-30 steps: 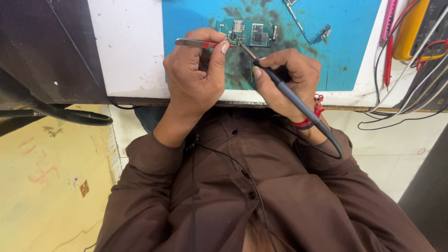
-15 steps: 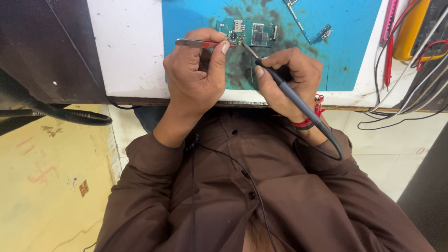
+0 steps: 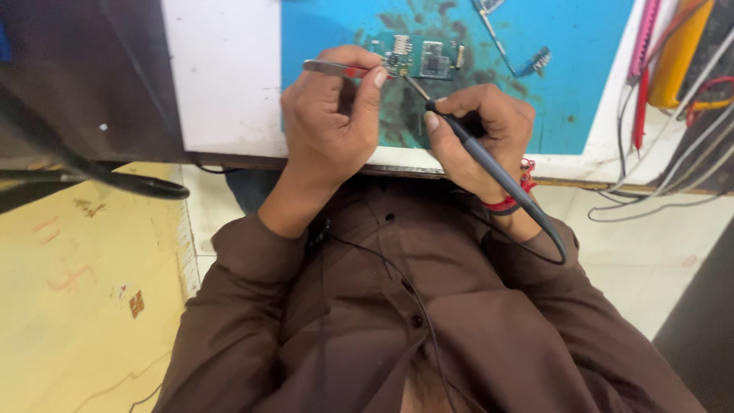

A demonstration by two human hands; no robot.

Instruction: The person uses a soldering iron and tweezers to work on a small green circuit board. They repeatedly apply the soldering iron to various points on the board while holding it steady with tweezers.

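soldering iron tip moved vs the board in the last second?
No. The soldering iron in the right hand keeps its tip at the same corner of the small circuit board, which sits unchanged on the blue mat.

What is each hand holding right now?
Left hand: closed on slim metal tweezers, tips at the small green circuit board.
Right hand: closed on the dark pen-shaped soldering iron, tip at the board.
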